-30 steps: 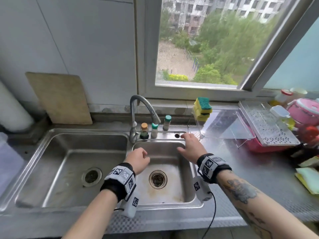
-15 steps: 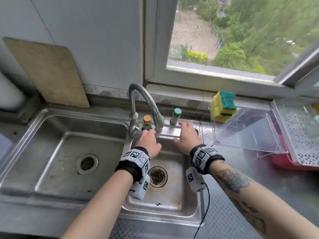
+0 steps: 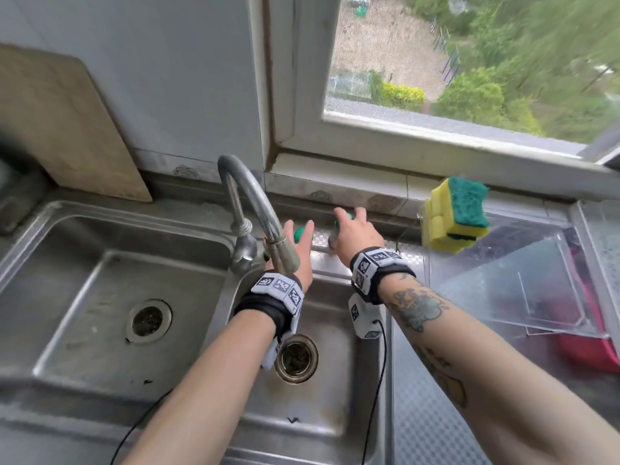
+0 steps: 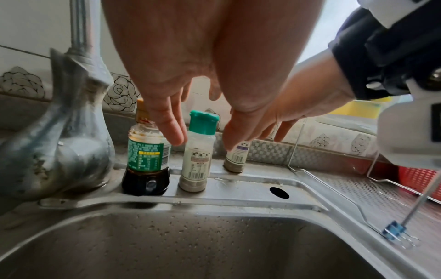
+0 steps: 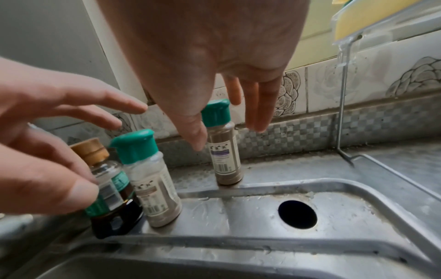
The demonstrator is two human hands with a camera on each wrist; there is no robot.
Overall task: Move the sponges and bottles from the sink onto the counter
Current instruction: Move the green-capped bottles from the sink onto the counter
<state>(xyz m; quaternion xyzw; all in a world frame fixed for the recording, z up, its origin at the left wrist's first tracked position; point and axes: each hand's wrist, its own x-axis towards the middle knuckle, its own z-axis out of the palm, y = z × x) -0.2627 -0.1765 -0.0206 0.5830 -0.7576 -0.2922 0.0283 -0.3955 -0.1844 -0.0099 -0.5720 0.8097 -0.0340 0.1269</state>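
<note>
Three bottles stand on the sink's back ledge (image 4: 250, 190): a dark sauce bottle (image 4: 145, 156) with a brown cap, a teal-capped spice bottle (image 4: 198, 156) beside it, and a second teal-capped spice bottle (image 5: 224, 151) further right. My left hand (image 4: 203, 139) hovers over the first spice bottle, a finger and the thumb straight on either side. My right hand (image 5: 226, 132) hangs over the second spice bottle with thumb and fingers straight down beside it. Neither hand grips. Yellow-green sponges (image 3: 459, 213) sit stacked in a clear holder on the right.
The faucet (image 3: 248, 203) arches just left of my left hand (image 3: 298, 243). A round hole (image 5: 297, 214) opens in the ledge. A clear tray (image 3: 503, 280) and a red basket (image 3: 587, 350) fill the right counter. A cutting board (image 3: 67, 129) leans at the back left.
Both hands have moved from above the right basin forward to the bottles on the back ledge. The head view has come closer and tilted down.
</note>
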